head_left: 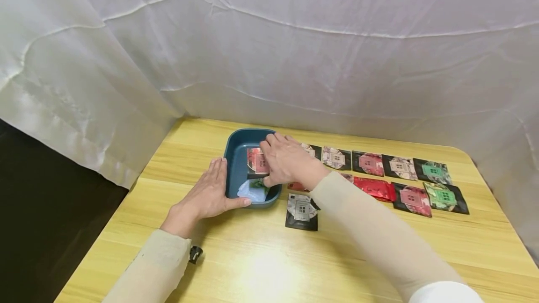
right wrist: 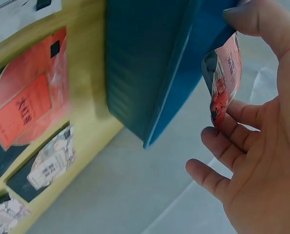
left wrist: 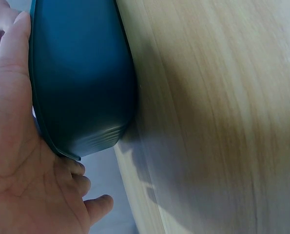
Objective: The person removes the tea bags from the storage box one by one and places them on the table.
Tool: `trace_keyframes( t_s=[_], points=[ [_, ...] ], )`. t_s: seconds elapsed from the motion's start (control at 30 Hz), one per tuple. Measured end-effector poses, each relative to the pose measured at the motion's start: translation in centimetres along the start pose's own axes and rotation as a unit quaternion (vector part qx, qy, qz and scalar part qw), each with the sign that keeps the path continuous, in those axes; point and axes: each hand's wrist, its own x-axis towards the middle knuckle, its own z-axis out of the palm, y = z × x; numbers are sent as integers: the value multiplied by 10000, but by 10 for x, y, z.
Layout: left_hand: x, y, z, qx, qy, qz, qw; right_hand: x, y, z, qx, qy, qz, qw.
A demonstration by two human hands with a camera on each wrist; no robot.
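Observation:
A dark blue plastic bin (head_left: 237, 153) stands on the table. My left hand (head_left: 206, 191) rests against its near left corner, fingers along the left side and thumb along the front rim. In the left wrist view, that palm (left wrist: 23, 161) lies beside the bin's outer wall (left wrist: 81, 73). Over the bin, my right hand (head_left: 290, 160) holds a red and black sachet (head_left: 258, 162) by its right edge. The right wrist view has this sachet (right wrist: 227, 73) between thumb and fingers, close to the rim. Inside the bin lies a pale blue and green packet (head_left: 254, 191).
Right of the bin, several sachets lie in two rows, among them a green one (head_left: 445, 197) and a shiny red one (head_left: 375, 188). A grey and black sachet (head_left: 302, 212) lies nearer. A white curtain (head_left: 294, 69) hangs behind the table (head_left: 236, 256).

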Motion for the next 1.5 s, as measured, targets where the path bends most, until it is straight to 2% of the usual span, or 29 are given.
trace_keyframes(
  t_s=[0.23, 0.43, 0.67, 0.93, 1.17, 1.37, 1.5],
  points=[
    [-1, 1, -1, 11, 4, -3, 10000, -29, 18, -2, 234, 212, 116, 9994],
    [-1, 2, -1, 12, 2, -11, 10000, -67, 41, 6, 395, 512, 203, 9977],
    [-1, -1, -1, 16, 35, -12, 10000, -112, 66, 17, 405, 602, 410, 9965],
    [-1, -1, 0, 66, 12, 27, 10000, -155, 79, 34, 317, 733, 393, 9960],
    [-1, 0, 0, 38, 30, 32, 10000, -177, 79, 51, 294, 669, 455, 9963],
    [-1, 1, 0, 15, 35, 63, 10000, -191, 74, 69, 418, 328, 624, 9966],
    [-1, 0, 0, 36, 56, 58, 10000, -194, 70, 78, 474, 117, 672, 9965]
  ],
)
